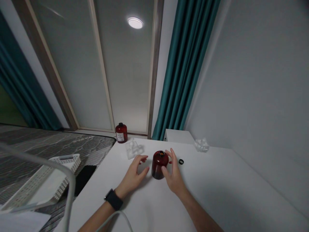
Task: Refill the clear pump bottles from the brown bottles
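Observation:
A dark red bottle with an uncapped neck stands upright on the white table. My left hand is just left of it, thumb and fingers apart, holding nothing; a dark watch is on that wrist. On the bottle's other side, my right hand has its fingers spread, with the thumb overlapping the bottle's side in view. Whether that thumb touches the glass or plastic I cannot tell. Close to my right fingers lies a small black ring.
At the table's far left corner stands a second red bottle, labelled and black-topped. Clear plastic packaging lies in front of it. Crumpled clear plastic sits at the back right, near a white box. A white basket is at left.

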Motion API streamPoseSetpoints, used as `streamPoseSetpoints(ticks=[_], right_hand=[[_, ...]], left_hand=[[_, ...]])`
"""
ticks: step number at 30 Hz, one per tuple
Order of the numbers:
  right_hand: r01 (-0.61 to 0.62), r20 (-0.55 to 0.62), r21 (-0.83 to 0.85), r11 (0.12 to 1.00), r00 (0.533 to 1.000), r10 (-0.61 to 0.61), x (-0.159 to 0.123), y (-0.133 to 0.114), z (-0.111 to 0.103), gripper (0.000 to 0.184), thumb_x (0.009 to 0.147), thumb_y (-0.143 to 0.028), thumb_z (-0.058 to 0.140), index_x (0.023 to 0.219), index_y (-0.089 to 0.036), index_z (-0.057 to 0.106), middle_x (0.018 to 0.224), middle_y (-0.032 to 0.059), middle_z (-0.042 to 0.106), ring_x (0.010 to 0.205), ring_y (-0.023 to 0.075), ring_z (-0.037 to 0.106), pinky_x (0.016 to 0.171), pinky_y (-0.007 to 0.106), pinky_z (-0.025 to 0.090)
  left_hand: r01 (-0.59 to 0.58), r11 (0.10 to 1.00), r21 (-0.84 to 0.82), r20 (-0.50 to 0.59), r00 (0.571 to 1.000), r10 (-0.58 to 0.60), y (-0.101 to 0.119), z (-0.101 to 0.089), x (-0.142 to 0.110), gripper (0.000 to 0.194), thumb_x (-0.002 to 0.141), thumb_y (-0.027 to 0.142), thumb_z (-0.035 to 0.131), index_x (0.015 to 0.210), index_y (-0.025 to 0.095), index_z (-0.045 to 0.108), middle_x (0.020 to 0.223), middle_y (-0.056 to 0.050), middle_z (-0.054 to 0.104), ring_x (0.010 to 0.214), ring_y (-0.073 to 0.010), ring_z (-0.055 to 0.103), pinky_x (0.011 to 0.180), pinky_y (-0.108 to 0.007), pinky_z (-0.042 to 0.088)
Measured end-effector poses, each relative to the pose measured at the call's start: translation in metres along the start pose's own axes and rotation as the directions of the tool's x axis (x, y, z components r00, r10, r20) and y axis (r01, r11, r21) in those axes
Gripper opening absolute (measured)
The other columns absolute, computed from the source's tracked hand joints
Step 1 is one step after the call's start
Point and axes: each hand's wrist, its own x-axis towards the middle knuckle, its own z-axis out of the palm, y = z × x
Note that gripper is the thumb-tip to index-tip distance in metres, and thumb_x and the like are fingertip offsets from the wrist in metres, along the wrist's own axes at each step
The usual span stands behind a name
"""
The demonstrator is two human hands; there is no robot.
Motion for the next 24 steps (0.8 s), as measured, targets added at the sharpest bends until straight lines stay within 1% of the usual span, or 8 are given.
streamPoseSetpoints(ticks=[2, 5, 9, 13, 15, 17, 20, 24], right_hand=[[0.024, -0.063, -0.012, 1.0, 0.998, -0.024, 0.001, 0.005, -0.007, 0.064, 0.094, -0.027, 0.047, 0.152, -0.024, 0.022, 0.137, 0.0141, 0.054, 0.126, 0.0278, 0.051, 0.099, 0.049, 0.042], [0.01, -0.159, -0.054, 0.999, 0.987, -0.018, 0.007, 0.015, -0.015, 0.051, 0.093, -0.023, 0.042, 0.144, -0.022, 0.035, 0.118, 0.0114, 0.063, 0.11, 0.0251, 0.059, 0.092, 0.045, 0.045], [0.021, -0.149, -0.174, 0.985, 0.988, -0.047, 0.015, 0.024, -0.024, 0.037, 0.089, -0.018, 0.041, 0.124, -0.021, 0.053, 0.105, 0.0083, 0.066, 0.1, 0.0232, 0.061, 0.089, 0.041, 0.046], [0.028, -0.127, -0.237, 0.971, 0.99, -0.059, 0.021, 0.031, -0.035, 0.026, 0.088, -0.019, 0.042, 0.104, -0.021, 0.062, 0.091, 0.0065, 0.065, 0.092, 0.0233, 0.061, 0.084, 0.039, 0.047], [0.022, -0.115, -0.267, 0.963, 0.992, -0.054, 0.025, 0.037, -0.042, 0.024, 0.088, -0.021, 0.042, 0.098, -0.021, 0.064, 0.088, 0.0069, 0.066, 0.088, 0.0236, 0.061, 0.081, 0.038, 0.047], [0.007, -0.103, -0.306, 0.952, 0.994, -0.04, 0.028, 0.046, -0.05, 0.024, 0.089, -0.022, 0.042, 0.095, -0.021, 0.065, 0.091, 0.0085, 0.067, 0.089, 0.0241, 0.061, 0.081, 0.039, 0.046], [-0.021, -0.082, -0.38, 0.925, 0.997, -0.011, 0.032, 0.063, -0.065, 0.027, 0.091, -0.025, 0.039, 0.096, -0.021, 0.066, 0.095, 0.009, 0.069, 0.092, 0.025, 0.061, 0.084, 0.04, 0.045], [-0.083, -0.079, -0.5, 0.862, 0.996, 0.05, 0.033, 0.086, -0.085, 0.032, 0.092, -0.024, 0.036, 0.101, -0.022, 0.066, 0.095, 0.0075, 0.07, 0.093, 0.0256, 0.06, 0.086, 0.042, 0.042]], left_hand=[[-0.005, 1.0, -0.016, 0.001, 1.0, 0.005, 0.001, 0.0, 0.003, 0.042, 0.087, 0.027, 0.059, 0.128, 0.021, 0.052, 0.12, -0.01, 0.062, 0.11, -0.0264, 0.059, 0.095, -0.043, 0.048], [-0.044, 0.999, -0.025, 0.046, 0.998, 0.045, 0.006, 0.0, 0.014, 0.052, 0.085, 0.029, 0.063, 0.134, 0.021, 0.047, 0.131, -0.013, 0.055, 0.121, -0.0293, 0.053, 0.102, -0.048, 0.043], [-0.117, 0.993, -0.005, 0.144, 0.983, 0.117, 0.015, 0.0, 0.038, 0.065, 0.077, 0.034, 0.074, 0.135, 0.022, 0.047, 0.136, -0.014, 0.051, 0.128, -0.033, 0.045, 0.111, -0.055, 0.035], [-0.163, 0.986, -0.017, 0.21, 0.964, 0.163, 0.02, 0.005, 0.054, 0.083, 0.067, 0.037, 0.083, 0.138, 0.024, 0.044, 0.139, -0.013, 0.047, 0.131, -0.0339, 0.042, 0.113, -0.056, 0.033], [-0.163, 0.986, -0.027, 0.208, 0.964, 0.165, 0.02, 0.009, 0.056, 0.087, 0.064, 0.037, 0.085, 0.139, 0.024, 0.043, 0.138, -0.013, 0.047, 0.13, -0.0337, 0.042, 0.113, -0.055, 0.033], [-0.146, 0.989, -0.034, 0.183, 0.972, 0.149, 0.02, 0.013, 0.055, 0.084, 0.064, 0.035, 0.085, 0.137, 0.023, 0.044, 0.135, -0.013, 0.048, 0.129, -0.0329, 0.044, 0.112, -0.054, 0.035], [-0.108, 0.993, -0.048, 0.149, 0.982, 0.114, 0.018, 0.019, 0.05, 0.077, 0.066, 0.033, 0.083, 0.133, 0.02, 0.046, 0.134, -0.014, 0.048, 0.129, -0.0327, 0.045, 0.112, -0.053, 0.035], [-0.086, 0.992, -0.091, 0.125, 0.987, 0.097, 0.012, 0.024, 0.042, 0.081, 0.068, 0.032, 0.08, 0.137, 0.02, 0.04, 0.141, -0.016, 0.044, 0.133, -0.0343, 0.042, 0.114, -0.056, 0.032]])
